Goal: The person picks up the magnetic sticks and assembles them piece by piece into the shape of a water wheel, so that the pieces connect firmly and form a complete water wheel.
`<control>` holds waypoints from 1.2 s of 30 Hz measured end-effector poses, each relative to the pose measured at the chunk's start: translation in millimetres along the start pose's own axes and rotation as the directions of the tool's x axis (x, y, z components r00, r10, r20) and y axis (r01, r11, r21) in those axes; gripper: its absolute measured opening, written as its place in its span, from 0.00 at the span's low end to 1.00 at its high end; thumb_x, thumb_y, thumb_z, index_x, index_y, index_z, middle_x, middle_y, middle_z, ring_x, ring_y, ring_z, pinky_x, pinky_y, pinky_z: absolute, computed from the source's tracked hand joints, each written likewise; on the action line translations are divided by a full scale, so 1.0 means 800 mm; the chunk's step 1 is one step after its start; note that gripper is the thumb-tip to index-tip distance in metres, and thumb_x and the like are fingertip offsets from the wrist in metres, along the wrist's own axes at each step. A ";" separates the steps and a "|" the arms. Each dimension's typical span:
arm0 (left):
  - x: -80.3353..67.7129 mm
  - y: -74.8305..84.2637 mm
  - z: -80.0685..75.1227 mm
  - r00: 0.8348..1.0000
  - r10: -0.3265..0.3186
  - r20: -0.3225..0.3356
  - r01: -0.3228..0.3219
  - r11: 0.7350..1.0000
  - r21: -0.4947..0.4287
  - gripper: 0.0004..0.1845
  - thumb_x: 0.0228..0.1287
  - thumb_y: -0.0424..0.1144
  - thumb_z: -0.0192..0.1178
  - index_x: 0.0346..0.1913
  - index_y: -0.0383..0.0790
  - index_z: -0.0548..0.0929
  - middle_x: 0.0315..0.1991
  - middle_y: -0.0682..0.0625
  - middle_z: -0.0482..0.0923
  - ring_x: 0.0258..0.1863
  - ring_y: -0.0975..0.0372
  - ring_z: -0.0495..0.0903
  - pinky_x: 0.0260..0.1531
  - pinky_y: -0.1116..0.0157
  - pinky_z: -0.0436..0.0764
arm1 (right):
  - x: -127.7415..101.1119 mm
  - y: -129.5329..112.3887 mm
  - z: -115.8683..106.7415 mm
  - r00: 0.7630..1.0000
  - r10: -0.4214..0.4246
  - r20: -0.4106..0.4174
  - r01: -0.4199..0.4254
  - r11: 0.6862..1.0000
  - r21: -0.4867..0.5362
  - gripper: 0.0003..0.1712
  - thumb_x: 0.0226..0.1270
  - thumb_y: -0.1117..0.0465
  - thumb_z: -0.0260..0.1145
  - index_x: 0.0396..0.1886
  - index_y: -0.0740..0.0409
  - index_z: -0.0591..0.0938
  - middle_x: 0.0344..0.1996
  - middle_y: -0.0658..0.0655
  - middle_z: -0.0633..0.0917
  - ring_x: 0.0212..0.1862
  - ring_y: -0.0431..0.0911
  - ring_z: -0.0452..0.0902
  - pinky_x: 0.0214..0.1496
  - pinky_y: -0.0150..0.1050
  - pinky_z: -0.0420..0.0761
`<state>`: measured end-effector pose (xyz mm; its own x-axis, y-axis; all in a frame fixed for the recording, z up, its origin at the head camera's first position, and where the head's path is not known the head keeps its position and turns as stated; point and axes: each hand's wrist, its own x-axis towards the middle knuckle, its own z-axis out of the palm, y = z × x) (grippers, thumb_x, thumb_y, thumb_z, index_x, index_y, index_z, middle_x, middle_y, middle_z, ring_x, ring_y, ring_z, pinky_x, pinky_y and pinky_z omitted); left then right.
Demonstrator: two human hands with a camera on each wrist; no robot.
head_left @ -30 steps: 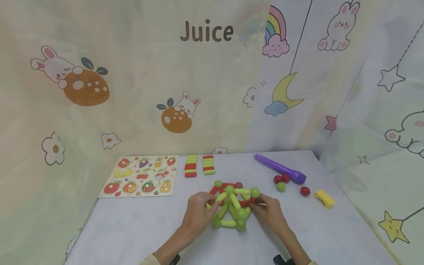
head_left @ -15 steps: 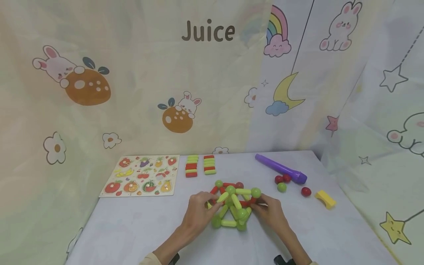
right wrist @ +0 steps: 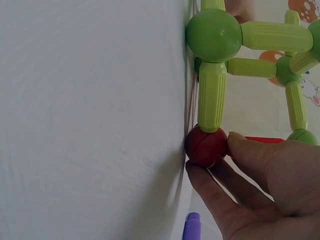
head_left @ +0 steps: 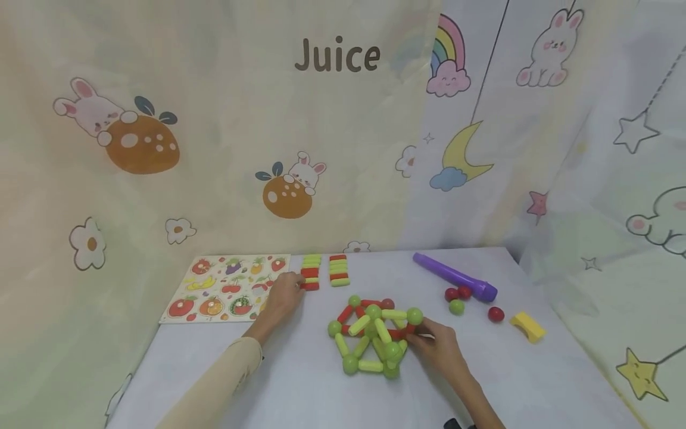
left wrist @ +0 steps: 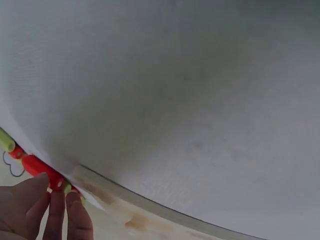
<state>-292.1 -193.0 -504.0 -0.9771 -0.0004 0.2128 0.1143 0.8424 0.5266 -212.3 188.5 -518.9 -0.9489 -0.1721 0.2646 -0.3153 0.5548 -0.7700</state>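
Observation:
A ball-and-rod model (head_left: 370,366) in green, light green and red stands on the white table, roughly in the middle. My right hand (head_left: 439,350) steadies its right side; in the right wrist view the thumb and fingers pinch a red ball (right wrist: 206,147) low on the model, with a light green rod (right wrist: 212,97) attached to it. My left hand (head_left: 283,296) reaches to the left column of loose rods (head_left: 311,272) at the back. There, in the left wrist view, thumb and fingertips pinch a red rod (left wrist: 42,170).
A fruit puzzle board (head_left: 225,310) lies under and left of my left forearm. Another rod column (head_left: 339,271) sits beside the first. Back right are a purple toy microphone (head_left: 455,276), red balls (head_left: 496,314), a green ball (head_left: 457,307) and a yellow arch block (head_left: 528,327).
My left hand has let go of the model's left side and moved back and left to the loose rods. My right hand stays at the model, which has hardly moved.

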 end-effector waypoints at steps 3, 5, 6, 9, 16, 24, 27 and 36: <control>0.003 -0.009 0.007 0.998 0.054 -0.010 -0.054 0.997 0.063 0.08 0.67 0.25 0.71 0.47 0.29 0.92 0.38 0.42 0.87 0.39 0.53 0.81 0.46 0.55 0.87 | -0.001 0.000 0.003 1.000 -0.001 -0.002 0.001 1.000 -0.004 0.16 0.61 0.72 0.79 0.49 0.60 0.89 0.43 0.58 0.93 0.52 0.58 0.91 0.54 0.43 0.89; 0.001 -0.008 0.011 0.996 0.091 -0.023 -0.089 0.991 0.099 0.06 0.66 0.25 0.71 0.45 0.30 0.92 0.36 0.44 0.85 0.39 0.55 0.80 0.44 0.56 0.86 | -0.002 0.001 0.004 1.000 -0.011 -0.004 0.011 1.000 -0.009 0.16 0.61 0.72 0.79 0.48 0.60 0.89 0.43 0.58 0.94 0.51 0.58 0.91 0.54 0.43 0.89; -0.001 -0.006 0.012 0.994 0.104 -0.023 -0.101 0.987 0.125 0.06 0.66 0.24 0.70 0.44 0.30 0.93 0.36 0.44 0.84 0.38 0.55 0.79 0.44 0.56 0.85 | -0.002 0.000 0.004 1.000 -0.014 -0.005 0.014 1.000 -0.009 0.16 0.61 0.72 0.79 0.48 0.60 0.89 0.43 0.57 0.94 0.51 0.58 0.91 0.54 0.43 0.89; -0.008 0.003 0.013 0.996 0.089 0.009 -0.089 0.980 0.175 0.06 0.70 0.25 0.68 0.45 0.29 0.92 0.37 0.44 0.81 0.39 0.55 0.76 0.43 0.57 0.84 | -0.002 0.000 0.003 1.000 -0.006 0.004 0.006 1.000 -0.010 0.16 0.61 0.72 0.79 0.48 0.59 0.89 0.44 0.58 0.93 0.52 0.57 0.91 0.54 0.43 0.89; -0.054 0.030 0.002 0.997 -0.033 0.066 0.044 0.984 -0.170 0.07 0.69 0.29 0.72 0.47 0.34 0.90 0.39 0.48 0.85 0.38 0.59 0.79 0.39 0.63 0.83 | -0.003 0.003 0.001 1.000 -0.014 0.011 0.014 1.000 -0.015 0.15 0.62 0.71 0.79 0.48 0.59 0.89 0.44 0.58 0.94 0.51 0.57 0.91 0.54 0.43 0.90; -0.123 0.079 0.008 0.978 0.130 0.162 -0.031 0.862 -0.506 0.13 0.72 0.37 0.72 0.55 0.40 0.91 0.44 0.54 0.89 0.45 0.61 0.81 0.43 0.69 0.82 | 0.000 0.005 -0.004 1.000 -0.016 0.004 0.016 0.999 -0.030 0.17 0.62 0.71 0.79 0.51 0.58 0.89 0.45 0.56 0.94 0.53 0.57 0.91 0.56 0.45 0.89; -0.141 0.087 0.017 0.970 0.152 0.191 -0.032 0.856 -0.515 0.09 0.70 0.38 0.74 0.50 0.43 0.92 0.40 0.58 0.87 0.43 0.63 0.80 0.49 0.59 0.86 | 0.000 0.004 -0.004 1.000 -0.016 0.007 0.016 1.000 -0.019 0.18 0.63 0.71 0.79 0.52 0.60 0.89 0.45 0.57 0.93 0.53 0.57 0.91 0.56 0.46 0.89; -0.164 0.094 0.029 0.957 0.243 0.156 -0.161 0.898 -0.409 0.08 0.64 0.35 0.77 0.44 0.50 0.93 0.39 0.65 0.86 0.42 0.69 0.79 0.51 0.61 0.76 | -0.002 0.003 -0.001 1.000 -0.012 0.004 0.012 1.000 -0.014 0.18 0.62 0.71 0.79 0.52 0.60 0.89 0.45 0.58 0.93 0.52 0.58 0.91 0.56 0.47 0.89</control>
<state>-159.8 -117.1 -511.6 -0.9358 0.2882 0.2030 0.3333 0.5360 0.7757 -211.9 191.0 -520.6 -0.9452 -0.1820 0.2711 -0.3262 0.5642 -0.7585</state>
